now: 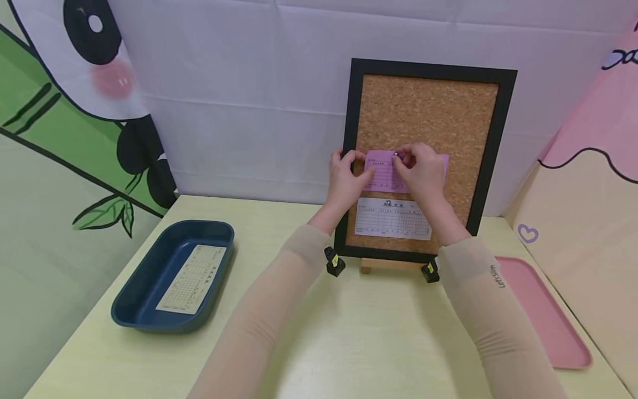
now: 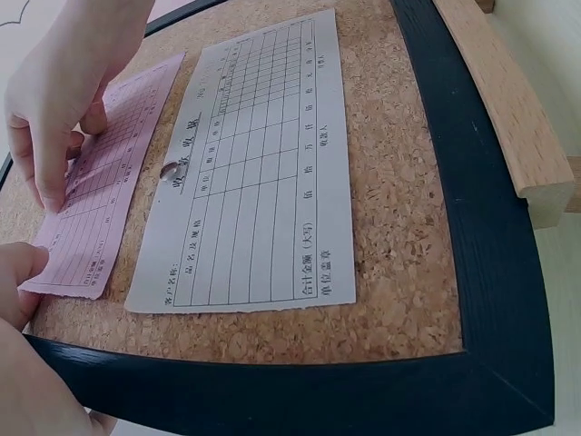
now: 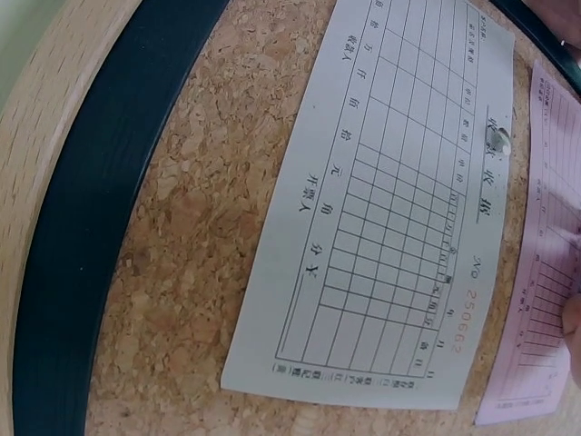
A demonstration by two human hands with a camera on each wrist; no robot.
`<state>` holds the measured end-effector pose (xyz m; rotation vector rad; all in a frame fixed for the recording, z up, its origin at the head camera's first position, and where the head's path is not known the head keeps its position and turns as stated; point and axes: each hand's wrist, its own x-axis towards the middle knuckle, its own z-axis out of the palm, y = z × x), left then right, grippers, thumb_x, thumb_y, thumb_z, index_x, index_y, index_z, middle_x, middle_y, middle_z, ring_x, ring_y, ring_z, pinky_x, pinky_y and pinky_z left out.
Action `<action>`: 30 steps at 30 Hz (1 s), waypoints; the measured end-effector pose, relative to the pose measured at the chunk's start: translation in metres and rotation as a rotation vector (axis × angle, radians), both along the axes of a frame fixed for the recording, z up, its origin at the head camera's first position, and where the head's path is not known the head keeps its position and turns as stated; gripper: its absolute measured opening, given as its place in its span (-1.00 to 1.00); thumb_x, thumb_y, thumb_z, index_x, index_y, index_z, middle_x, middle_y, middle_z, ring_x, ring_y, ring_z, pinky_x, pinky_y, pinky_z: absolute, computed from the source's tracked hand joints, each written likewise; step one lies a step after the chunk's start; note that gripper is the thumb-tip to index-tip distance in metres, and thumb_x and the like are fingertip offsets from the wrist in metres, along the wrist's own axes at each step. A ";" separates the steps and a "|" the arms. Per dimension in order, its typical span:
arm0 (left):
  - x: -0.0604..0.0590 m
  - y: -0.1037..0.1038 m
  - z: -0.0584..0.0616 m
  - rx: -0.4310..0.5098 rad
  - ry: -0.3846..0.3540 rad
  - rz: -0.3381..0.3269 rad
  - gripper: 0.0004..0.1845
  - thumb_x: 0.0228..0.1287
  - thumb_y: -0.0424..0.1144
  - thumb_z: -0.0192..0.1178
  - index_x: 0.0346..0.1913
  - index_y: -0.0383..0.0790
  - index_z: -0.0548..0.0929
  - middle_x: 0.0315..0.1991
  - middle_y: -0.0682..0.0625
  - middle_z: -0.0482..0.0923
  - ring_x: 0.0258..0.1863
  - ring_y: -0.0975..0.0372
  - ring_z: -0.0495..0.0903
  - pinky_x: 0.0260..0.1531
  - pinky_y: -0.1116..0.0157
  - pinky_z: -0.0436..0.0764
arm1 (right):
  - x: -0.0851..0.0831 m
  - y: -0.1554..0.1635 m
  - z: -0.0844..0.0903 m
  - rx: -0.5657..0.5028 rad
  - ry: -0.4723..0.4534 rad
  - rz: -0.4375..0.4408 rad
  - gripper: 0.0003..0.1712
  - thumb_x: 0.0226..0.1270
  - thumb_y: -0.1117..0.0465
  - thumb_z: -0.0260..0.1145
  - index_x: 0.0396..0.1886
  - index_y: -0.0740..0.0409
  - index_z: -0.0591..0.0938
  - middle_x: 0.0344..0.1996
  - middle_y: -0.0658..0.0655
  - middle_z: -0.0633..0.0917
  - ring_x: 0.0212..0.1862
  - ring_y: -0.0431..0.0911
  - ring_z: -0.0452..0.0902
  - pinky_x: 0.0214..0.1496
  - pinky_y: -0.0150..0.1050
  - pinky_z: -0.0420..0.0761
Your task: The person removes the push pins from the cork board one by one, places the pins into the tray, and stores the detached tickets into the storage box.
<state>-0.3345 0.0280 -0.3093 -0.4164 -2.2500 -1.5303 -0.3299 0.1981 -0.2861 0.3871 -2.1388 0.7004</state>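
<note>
Pink slip [image 1: 386, 172] sits flat on the cork board [image 1: 423, 111], just above a white slip [image 1: 392, 219] that's already fixed there w/ a clear pin [image 2: 170, 170] at its top centre.

Going left to right: a blue tray [image 1: 149, 277] on the bench [image 1: 319, 343] holds one more form [image 1: 191, 279], lying loose. Next, the left hand [image 1: 344, 180] comes in at the board's left frame, thumb pressing the pink slip's left edge against the cork, prob. to stop it sliding or swinging. Fingers curl round the frame side, so it also steadies the board.

Right hand [image 1: 421, 172] is on the pink slip's top middle, fingertips bunched in a pinch on something small, likely a pin, but it's too small to tell. Pinch is narrow, rest of the hand covers the slip's right part.

Board stands near upright on a small wooden easel [image 1: 394, 265], propped against the backdrop, so the paper needs holding till fixed. Far right, a pink tray [image 1: 548, 321] lies on the bench.
</note>
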 end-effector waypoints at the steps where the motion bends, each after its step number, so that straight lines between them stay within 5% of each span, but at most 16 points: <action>1: 0.000 0.000 0.000 0.000 0.002 0.002 -0.80 0.21 -0.15 0.26 -0.18 -0.15 0.57 0.40 -0.17 0.03 0.44 0.05 -0.03 0.36 0.09 0.13 | 0.000 0.000 0.000 0.004 0.001 -0.003 -0.81 0.23 0.21 0.33 -0.29 0.28 0.68 -0.49 0.18 0.59 -0.42 -0.05 0.42 -0.35 -0.34 0.33; 10: -0.005 0.001 -0.004 0.001 0.067 0.039 -0.81 0.24 -0.10 0.24 -0.33 -0.18 0.62 0.17 -0.16 0.30 0.29 0.03 0.21 0.27 0.17 0.28 | -0.003 0.000 -0.002 0.032 0.019 -0.032 -0.81 0.23 0.20 0.32 -0.32 0.27 0.70 -0.52 0.18 0.58 -0.43 -0.06 0.41 -0.36 -0.34 0.32; 30: -0.005 0.005 -0.006 0.038 0.037 0.067 -0.82 0.24 -0.12 0.24 -0.32 -0.18 0.62 0.17 -0.16 0.29 0.26 0.05 0.27 0.27 0.16 0.30 | -0.010 0.001 -0.007 0.091 0.127 -0.048 -0.83 0.22 0.24 0.30 -0.37 0.29 0.68 -0.56 0.17 0.58 -0.47 -0.05 0.40 -0.39 -0.33 0.32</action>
